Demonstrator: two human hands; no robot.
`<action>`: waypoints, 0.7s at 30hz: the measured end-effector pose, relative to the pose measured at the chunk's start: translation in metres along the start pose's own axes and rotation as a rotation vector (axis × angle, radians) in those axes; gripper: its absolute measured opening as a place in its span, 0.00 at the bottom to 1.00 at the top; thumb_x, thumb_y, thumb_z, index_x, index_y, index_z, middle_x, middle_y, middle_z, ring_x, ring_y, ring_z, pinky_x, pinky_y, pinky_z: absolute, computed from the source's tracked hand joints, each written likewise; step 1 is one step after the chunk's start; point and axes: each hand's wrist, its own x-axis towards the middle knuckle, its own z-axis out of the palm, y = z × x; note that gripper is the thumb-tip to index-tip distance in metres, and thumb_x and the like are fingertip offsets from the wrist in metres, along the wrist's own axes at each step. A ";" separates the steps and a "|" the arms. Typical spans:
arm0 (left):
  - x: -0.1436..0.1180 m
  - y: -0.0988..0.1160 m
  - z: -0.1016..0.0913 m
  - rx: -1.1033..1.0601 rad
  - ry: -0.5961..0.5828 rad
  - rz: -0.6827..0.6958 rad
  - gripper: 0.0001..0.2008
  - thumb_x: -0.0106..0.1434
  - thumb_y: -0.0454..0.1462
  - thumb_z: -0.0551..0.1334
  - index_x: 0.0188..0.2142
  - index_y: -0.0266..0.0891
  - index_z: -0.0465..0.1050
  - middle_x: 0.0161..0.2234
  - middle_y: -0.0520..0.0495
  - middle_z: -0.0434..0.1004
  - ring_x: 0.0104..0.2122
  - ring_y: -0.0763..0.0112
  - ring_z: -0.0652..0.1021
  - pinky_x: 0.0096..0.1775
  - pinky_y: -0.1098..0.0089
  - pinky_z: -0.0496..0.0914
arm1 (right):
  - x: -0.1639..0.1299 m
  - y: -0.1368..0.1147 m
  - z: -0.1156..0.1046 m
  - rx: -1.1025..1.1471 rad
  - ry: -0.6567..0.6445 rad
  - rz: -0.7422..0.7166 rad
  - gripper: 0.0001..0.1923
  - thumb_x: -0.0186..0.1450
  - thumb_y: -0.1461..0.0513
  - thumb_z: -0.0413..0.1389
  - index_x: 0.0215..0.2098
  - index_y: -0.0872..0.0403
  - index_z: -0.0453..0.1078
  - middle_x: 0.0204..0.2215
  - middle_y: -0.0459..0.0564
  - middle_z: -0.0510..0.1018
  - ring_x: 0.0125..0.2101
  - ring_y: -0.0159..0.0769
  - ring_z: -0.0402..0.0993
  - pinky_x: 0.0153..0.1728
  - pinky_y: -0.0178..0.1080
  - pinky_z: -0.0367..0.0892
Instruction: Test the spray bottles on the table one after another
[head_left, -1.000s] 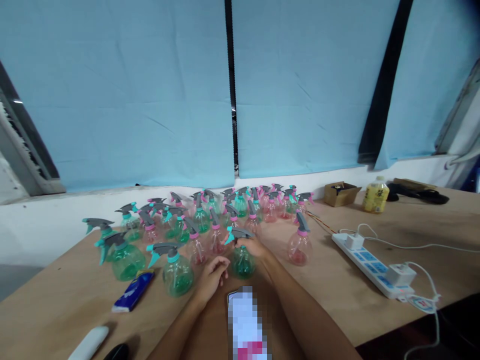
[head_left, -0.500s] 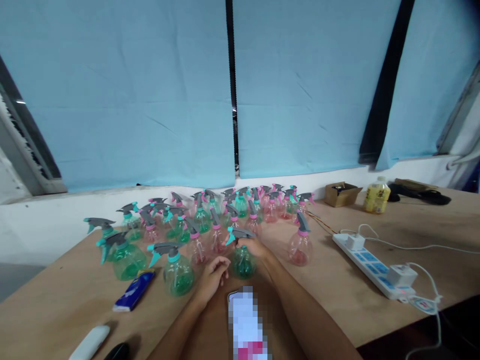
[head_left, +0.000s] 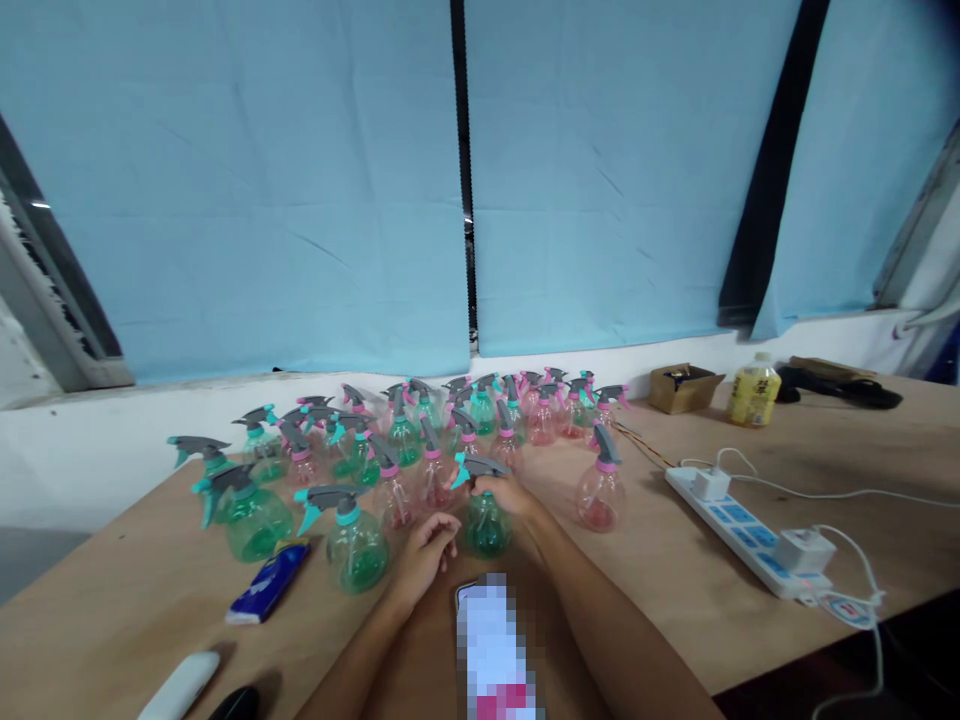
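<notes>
The right hand [head_left: 508,492] grasps the neck of a green spray bottle [head_left: 487,530] just under its grey and turquoise head; the bottle is upright around the middle of the worktop [head_left: 645,590], between the crowd of other spray bottles [head_left: 435,472] and the near edge. The left hand [head_left: 429,548] is released, fingers loosely curled, just beside the bottle's left side. A phone [head_left: 491,650] lies between the forearms, towards the near edge, its screen blurred.

The other bottles, pink and green, stand mostly towards the far edge, with one pink bottle [head_left: 600,495] set apart to the right. A blue tube [head_left: 268,583] lies towards the left edge, and a white object [head_left: 180,686] sits near the near left corner. A power strip [head_left: 742,530] with white plugs runs towards the near edge on the right; a cardboard box [head_left: 681,390] and a yellow bottle [head_left: 752,395] stand near the far right corner.
</notes>
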 end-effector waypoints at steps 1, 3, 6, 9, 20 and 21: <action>0.000 0.000 0.000 -0.003 0.001 0.000 0.17 0.58 0.50 0.60 0.33 0.39 0.71 0.20 0.55 0.68 0.18 0.76 0.67 0.20 0.77 0.59 | 0.000 0.000 0.000 -0.004 0.004 0.008 0.11 0.50 0.62 0.51 0.25 0.53 0.75 0.25 0.46 0.76 0.29 0.34 0.70 0.34 0.36 0.64; 0.000 0.000 -0.001 0.000 0.000 -0.002 0.17 0.58 0.51 0.59 0.33 0.39 0.71 0.20 0.56 0.68 0.17 0.77 0.66 0.20 0.77 0.59 | 0.000 0.001 0.000 -0.010 0.019 0.017 0.10 0.50 0.62 0.51 0.25 0.53 0.75 0.25 0.47 0.76 0.29 0.35 0.70 0.35 0.36 0.64; 0.000 0.000 -0.001 0.014 -0.010 -0.008 0.17 0.59 0.51 0.59 0.33 0.39 0.71 0.20 0.56 0.69 0.16 0.79 0.65 0.20 0.77 0.58 | 0.000 0.001 0.000 -0.030 0.057 0.041 0.10 0.50 0.61 0.51 0.24 0.53 0.74 0.24 0.47 0.75 0.30 0.36 0.69 0.35 0.37 0.64; 0.000 0.000 -0.001 0.011 -0.011 -0.005 0.18 0.59 0.51 0.59 0.33 0.39 0.71 0.20 0.56 0.68 0.16 0.79 0.65 0.19 0.77 0.57 | 0.000 -0.001 0.000 -0.058 0.059 0.053 0.10 0.49 0.61 0.51 0.23 0.53 0.74 0.23 0.46 0.74 0.30 0.35 0.68 0.34 0.36 0.62; -0.001 0.002 0.000 0.013 0.008 -0.009 0.18 0.58 0.52 0.60 0.33 0.39 0.72 0.20 0.56 0.69 0.16 0.78 0.65 0.20 0.77 0.57 | 0.000 -0.002 0.003 -0.036 0.043 0.042 0.10 0.49 0.60 0.50 0.23 0.53 0.74 0.24 0.47 0.75 0.28 0.35 0.67 0.34 0.36 0.62; -0.001 0.002 -0.001 0.012 0.008 -0.007 0.18 0.58 0.52 0.60 0.33 0.39 0.72 0.20 0.56 0.68 0.17 0.78 0.65 0.20 0.77 0.58 | 0.000 -0.002 0.004 -0.036 0.047 0.034 0.10 0.49 0.61 0.50 0.24 0.53 0.74 0.24 0.47 0.74 0.29 0.35 0.67 0.34 0.37 0.62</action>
